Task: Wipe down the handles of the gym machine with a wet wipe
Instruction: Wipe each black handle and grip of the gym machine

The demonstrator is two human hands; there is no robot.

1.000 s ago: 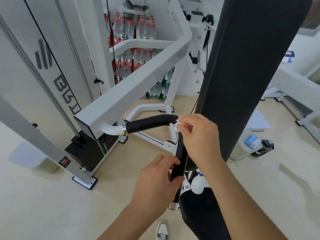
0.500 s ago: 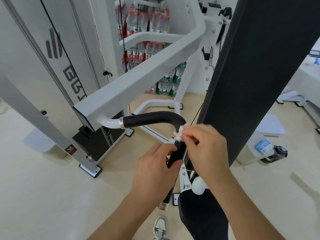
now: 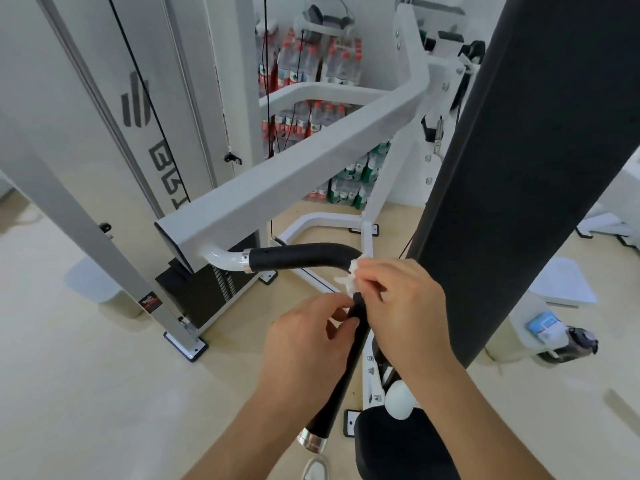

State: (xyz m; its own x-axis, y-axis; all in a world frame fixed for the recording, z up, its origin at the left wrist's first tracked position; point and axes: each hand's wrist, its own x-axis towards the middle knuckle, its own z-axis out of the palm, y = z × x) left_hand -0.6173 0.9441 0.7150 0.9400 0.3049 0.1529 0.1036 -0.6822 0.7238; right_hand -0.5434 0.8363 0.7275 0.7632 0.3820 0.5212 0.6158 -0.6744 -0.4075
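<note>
The right grip (image 3: 401, 306) pinches the wipe (image 3: 353, 280) at the bend, the handle (image 3: 301, 256) running downward from there (left grip (image 3: 308, 344) curled round it)

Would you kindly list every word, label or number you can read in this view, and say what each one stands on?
"BG": set sideways on the grey cover; the second letter is uncertain, and the rest is hidden behind the white arm.
Sticker on the grey post: too small to read.
Bottle labels: blurred, unreadable.
Blue pack at the right: print unreadable.
</note>
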